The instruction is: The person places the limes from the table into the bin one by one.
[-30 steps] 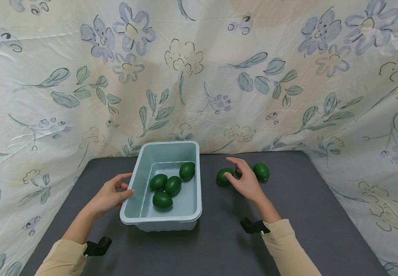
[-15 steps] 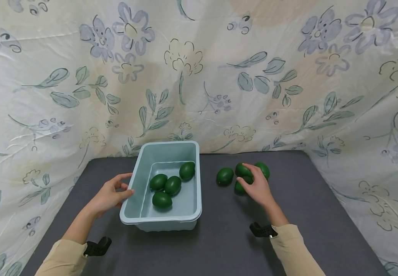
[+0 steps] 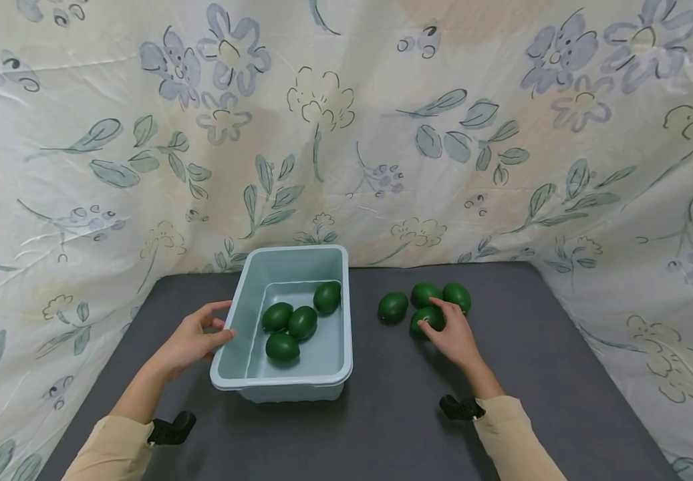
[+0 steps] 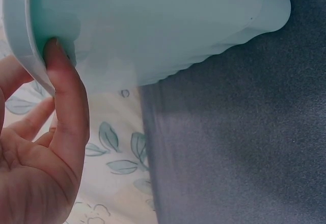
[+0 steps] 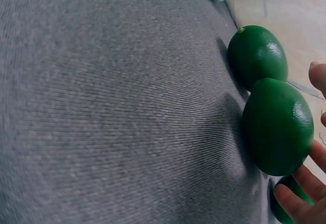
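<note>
A pale blue-green plastic tub (image 3: 289, 393) holds several egg-shaped, glossy dark green fruits (image 3: 281, 349). My left hand (image 3: 192, 341) grips the tub's left rim, thumb and fingers on either side of its lip in the left wrist view. Right of the tub, several more such fruits lie on the table. My right hand (image 3: 454, 337) is around the nearest one, the near fruit (image 5: 277, 127), with thumb and index spread. In the right wrist view the fingers (image 5: 308, 188) are behind that fruit, and the thumb stands apart from it.
The dark grey table (image 3: 382, 427) meets a flower-printed cloth (image 3: 346, 147) at its back and sides. Around the near fruit lie a left fruit (image 3: 393, 307), a far fruit (image 3: 426, 294) and a right fruit (image 3: 457, 296).
My right hand has moved right and nearer, from above the left and far fruits to the near fruit, uncovering the others. My left hand and the tub stay put.
</note>
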`<state>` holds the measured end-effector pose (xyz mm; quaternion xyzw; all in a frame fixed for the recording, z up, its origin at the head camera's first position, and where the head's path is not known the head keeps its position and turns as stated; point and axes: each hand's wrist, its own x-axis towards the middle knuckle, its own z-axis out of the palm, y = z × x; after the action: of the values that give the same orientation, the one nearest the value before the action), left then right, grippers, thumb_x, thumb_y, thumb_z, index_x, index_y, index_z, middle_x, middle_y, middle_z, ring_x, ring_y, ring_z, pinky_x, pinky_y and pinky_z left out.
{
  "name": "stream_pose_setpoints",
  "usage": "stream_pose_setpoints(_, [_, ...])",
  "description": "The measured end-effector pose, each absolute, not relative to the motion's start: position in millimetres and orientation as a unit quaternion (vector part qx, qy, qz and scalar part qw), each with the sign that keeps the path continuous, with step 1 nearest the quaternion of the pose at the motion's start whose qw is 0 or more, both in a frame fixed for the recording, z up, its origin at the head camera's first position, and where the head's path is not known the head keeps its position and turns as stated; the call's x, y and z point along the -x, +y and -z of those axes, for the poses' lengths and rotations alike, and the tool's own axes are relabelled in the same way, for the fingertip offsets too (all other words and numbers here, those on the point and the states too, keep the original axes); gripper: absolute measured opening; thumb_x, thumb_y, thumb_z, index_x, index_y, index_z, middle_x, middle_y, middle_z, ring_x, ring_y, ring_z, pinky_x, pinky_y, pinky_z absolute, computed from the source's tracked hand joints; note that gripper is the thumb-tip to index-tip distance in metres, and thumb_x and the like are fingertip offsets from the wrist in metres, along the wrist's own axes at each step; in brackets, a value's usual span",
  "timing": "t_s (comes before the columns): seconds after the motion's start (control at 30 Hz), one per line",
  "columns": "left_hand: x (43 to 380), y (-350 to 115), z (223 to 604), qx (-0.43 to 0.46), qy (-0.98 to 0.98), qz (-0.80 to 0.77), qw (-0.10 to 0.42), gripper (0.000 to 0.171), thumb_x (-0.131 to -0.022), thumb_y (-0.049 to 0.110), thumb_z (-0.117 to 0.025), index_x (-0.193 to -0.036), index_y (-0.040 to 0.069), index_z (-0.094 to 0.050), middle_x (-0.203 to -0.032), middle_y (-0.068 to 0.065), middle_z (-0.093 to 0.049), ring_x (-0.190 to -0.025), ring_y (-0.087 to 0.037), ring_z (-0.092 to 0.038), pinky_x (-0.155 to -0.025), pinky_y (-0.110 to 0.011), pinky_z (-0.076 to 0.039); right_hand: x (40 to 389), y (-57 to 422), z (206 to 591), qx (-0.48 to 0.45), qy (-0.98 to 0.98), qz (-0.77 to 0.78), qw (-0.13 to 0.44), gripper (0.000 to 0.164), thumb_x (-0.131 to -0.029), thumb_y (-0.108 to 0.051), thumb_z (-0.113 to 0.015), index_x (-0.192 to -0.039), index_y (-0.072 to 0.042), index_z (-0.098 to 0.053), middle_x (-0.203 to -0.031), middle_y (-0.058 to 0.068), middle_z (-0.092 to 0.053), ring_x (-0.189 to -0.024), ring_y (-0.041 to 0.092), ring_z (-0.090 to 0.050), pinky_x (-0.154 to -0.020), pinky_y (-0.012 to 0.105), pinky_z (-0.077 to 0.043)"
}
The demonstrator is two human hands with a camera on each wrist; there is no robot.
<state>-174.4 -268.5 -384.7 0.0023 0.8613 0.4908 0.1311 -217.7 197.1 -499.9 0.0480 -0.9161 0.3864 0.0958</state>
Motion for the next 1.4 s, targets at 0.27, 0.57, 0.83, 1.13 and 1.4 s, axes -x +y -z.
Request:
stream_pose_setpoints(0.27, [174, -267, 384, -0.005, 0.86, -0.494, 0.129, 0.067, -0.088, 0.013, -0.062, -0.143, 0.009, -0.025, -0.1, -0.019, -0.051, -0.076, -0.022, -0.061, -0.063, -0.041, -0.055, 220, 198, 508, -0.049, -0.92, -0.372, 0.113, 0.058, -0.082, -0.029, -0.069, -0.131, -0.008, -0.048, -0.126, 0.024, -0.041, -0.112, 0.042, -0.044, -0.089, 0.056, -0.037])
stream_pose_setpoints(0.57, [174, -267, 385, -0.002, 0.862, -0.49, 0.127, 0.067, -0.087, 0.015, -0.063, -0.143, 0.009, -0.026, -0.1, -0.018, -0.05, -0.074, -0.022, -0.06, -0.061, -0.038, -0.055, 218, 197, 512, -0.051, -0.924, -0.365, 0.102, 0.057, -0.081, -0.027, -0.069, -0.13, -0.009, -0.047, -0.128, 0.023, -0.036, -0.112, 0.042, -0.044, -0.088, 0.057, -0.038])
stream_pose_setpoints(0.83, [175, -268, 386, -0.005, 0.859, -0.495, 0.129, 0.067, -0.087, 0.016, -0.063, -0.143, 0.009, -0.026, -0.1, -0.018, -0.05, -0.075, -0.022, -0.06, -0.061, -0.039, -0.055, 218, 196, 512, -0.043, -0.922, -0.374, 0.096, 0.056, -0.081, -0.026, -0.069, -0.13, -0.009, -0.047, -0.128, 0.023, -0.035, -0.111, 0.042, -0.045, -0.087, 0.057, -0.039])
stream_pose_setpoints(1.13, [175, -267, 386, 0.001, 0.861, -0.491, 0.13, 0.067, -0.087, 0.015, -0.063, -0.143, 0.009, -0.026, -0.1, -0.018, -0.051, -0.074, -0.021, -0.06, -0.06, -0.038, -0.054, 219, 196, 508, -0.041, -0.92, -0.377, 0.102, 0.056, -0.081, -0.026, -0.07, -0.129, -0.009, -0.048, -0.127, 0.022, -0.036, -0.112, 0.041, -0.045, -0.089, 0.056, -0.038])
stream_pose_setpoints(1.4, [174, -268, 384, -0.003, 0.858, -0.496, 0.129, 0.067, -0.087, 0.014, -0.062, -0.143, 0.009, -0.026, -0.1, -0.018, -0.051, -0.075, -0.022, -0.061, -0.061, -0.039, -0.055, 221, 193, 496, -0.042, -0.916, -0.384, 0.108, 0.056, -0.081, -0.029, -0.07, -0.131, -0.013, -0.048, -0.13, 0.02, -0.036, -0.111, 0.039, -0.046, -0.086, 0.055, -0.041])
